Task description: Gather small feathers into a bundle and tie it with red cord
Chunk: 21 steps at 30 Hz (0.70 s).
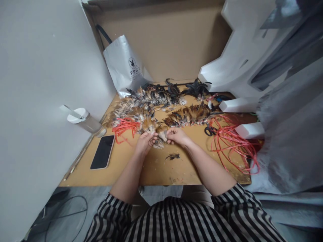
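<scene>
My left hand (pixel 146 142) is closed in a pinch on a small brown feather bunch (pixel 148 125) with pale ends. Just to its right, my right hand (pixel 176 136) pinches the edge of another brown feather bunch (pixel 162 129). The two hands are close together over the front middle of the table. Behind them lie a row of brown and black feathers (pixel 188 115) and a larger pile of dark and pale feathers (pixel 156 95). Red plastic strips (pixel 125 127) lie left of my left hand. A few loose dark feathers (pixel 173 156) rest below my right hand.
A phone (pixel 102 152) and a lidded clear bottle (pixel 87 122) stand at the left of the wooden table (pixel 151 171). Black-handled scissors (pixel 210 130) and a tangle of red strips (pixel 233 144) are at the right. A silver bag (pixel 123 64) leans at the back, and white foam (pixel 239 104) borders the right side.
</scene>
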### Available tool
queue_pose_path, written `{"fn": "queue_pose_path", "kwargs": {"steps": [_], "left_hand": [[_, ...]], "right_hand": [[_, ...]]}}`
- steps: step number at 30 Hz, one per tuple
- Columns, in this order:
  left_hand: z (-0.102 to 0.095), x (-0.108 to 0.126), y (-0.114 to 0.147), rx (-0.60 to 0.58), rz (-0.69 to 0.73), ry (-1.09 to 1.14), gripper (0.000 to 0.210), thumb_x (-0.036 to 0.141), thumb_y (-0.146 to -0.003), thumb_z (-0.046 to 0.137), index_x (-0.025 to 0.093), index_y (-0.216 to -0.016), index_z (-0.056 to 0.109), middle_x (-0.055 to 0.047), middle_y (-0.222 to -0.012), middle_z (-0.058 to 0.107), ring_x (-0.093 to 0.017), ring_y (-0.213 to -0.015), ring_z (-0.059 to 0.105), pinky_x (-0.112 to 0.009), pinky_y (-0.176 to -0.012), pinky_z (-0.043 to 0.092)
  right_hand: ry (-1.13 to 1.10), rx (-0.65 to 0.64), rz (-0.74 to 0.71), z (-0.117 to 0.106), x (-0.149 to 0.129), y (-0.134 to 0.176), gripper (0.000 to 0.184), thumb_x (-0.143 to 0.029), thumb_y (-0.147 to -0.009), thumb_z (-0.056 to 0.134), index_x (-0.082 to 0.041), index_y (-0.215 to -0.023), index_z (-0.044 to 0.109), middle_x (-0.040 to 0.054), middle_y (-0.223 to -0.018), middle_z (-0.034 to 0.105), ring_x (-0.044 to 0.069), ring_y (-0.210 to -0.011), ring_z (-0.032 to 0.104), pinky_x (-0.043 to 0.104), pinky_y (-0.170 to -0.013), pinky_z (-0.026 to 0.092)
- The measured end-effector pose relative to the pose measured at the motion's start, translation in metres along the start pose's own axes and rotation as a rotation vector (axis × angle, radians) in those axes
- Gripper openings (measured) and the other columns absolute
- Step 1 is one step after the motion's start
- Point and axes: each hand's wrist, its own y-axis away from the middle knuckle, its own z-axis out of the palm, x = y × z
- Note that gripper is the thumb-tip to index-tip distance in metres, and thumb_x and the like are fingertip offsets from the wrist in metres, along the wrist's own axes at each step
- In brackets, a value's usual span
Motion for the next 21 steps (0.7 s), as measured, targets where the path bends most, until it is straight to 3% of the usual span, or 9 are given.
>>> {"fn": "queue_pose_path", "kwargs": {"steps": [6,10,13,15,18,21], "left_hand": [[0.002,-0.001,0.002,-0.030,-0.024,-0.036,0.016,0.018,-0.063,0.070,0.009,-0.074,0.063,-0.004,-0.068,0.065,-0.004,-0.051,0.055,-0.013,-0.047,0.042],[0.001,-0.002,0.001,-0.034,-0.032,-0.048,0.016,0.018,-0.064,0.070,0.009,-0.074,0.063,-0.004,-0.069,0.066,-0.004,-0.051,0.055,-0.013,-0.047,0.042],[0.000,-0.003,0.001,-0.052,-0.039,-0.038,0.018,0.017,-0.062,0.071,0.008,-0.075,0.063,-0.005,-0.070,0.066,-0.005,-0.052,0.056,-0.013,-0.047,0.043],[0.000,-0.003,0.002,-0.068,-0.051,-0.037,0.018,0.016,-0.062,0.071,0.008,-0.076,0.063,-0.005,-0.070,0.066,-0.005,-0.053,0.056,-0.013,-0.047,0.043],[0.001,-0.003,0.002,-0.060,-0.058,-0.047,0.017,0.016,-0.063,0.071,0.008,-0.076,0.063,-0.005,-0.071,0.067,-0.005,-0.053,0.056,-0.014,-0.048,0.043],[0.001,-0.003,0.002,-0.060,-0.060,-0.053,0.017,0.017,-0.063,0.071,0.008,-0.075,0.063,-0.006,-0.071,0.067,-0.005,-0.053,0.057,-0.014,-0.048,0.044]], "right_hand": [[-0.297,-0.024,0.073,-0.001,-0.004,-0.001,0.021,-0.009,-0.059,0.066,-0.016,-0.074,0.054,-0.0018,-0.052,0.062,0.010,-0.047,0.060,0.017,-0.045,0.050],[-0.293,-0.059,0.101,-0.002,-0.003,-0.002,0.014,-0.008,-0.063,0.065,-0.014,-0.074,0.058,0.0024,-0.055,0.065,0.010,-0.052,0.062,0.018,-0.050,0.052],[-0.170,-0.004,0.079,-0.003,-0.002,-0.003,0.010,-0.012,-0.064,0.067,-0.013,-0.071,0.060,0.0035,-0.055,0.064,0.011,-0.051,0.062,0.020,-0.050,0.052],[-0.021,0.041,0.042,-0.005,-0.002,-0.002,0.009,-0.017,-0.066,0.067,-0.013,-0.065,0.059,0.0025,-0.050,0.062,0.010,-0.044,0.058,0.020,-0.046,0.049],[0.158,0.088,-0.069,-0.009,-0.004,0.001,0.022,-0.028,-0.069,0.064,-0.014,-0.055,0.054,-0.0017,-0.043,0.054,0.006,-0.034,0.044,0.018,-0.036,0.036],[0.179,0.145,-0.127,-0.014,-0.009,0.003,0.028,-0.038,-0.069,0.062,-0.015,-0.055,0.052,-0.0053,-0.039,0.047,0.004,-0.030,0.033,0.019,-0.033,0.024]]}}
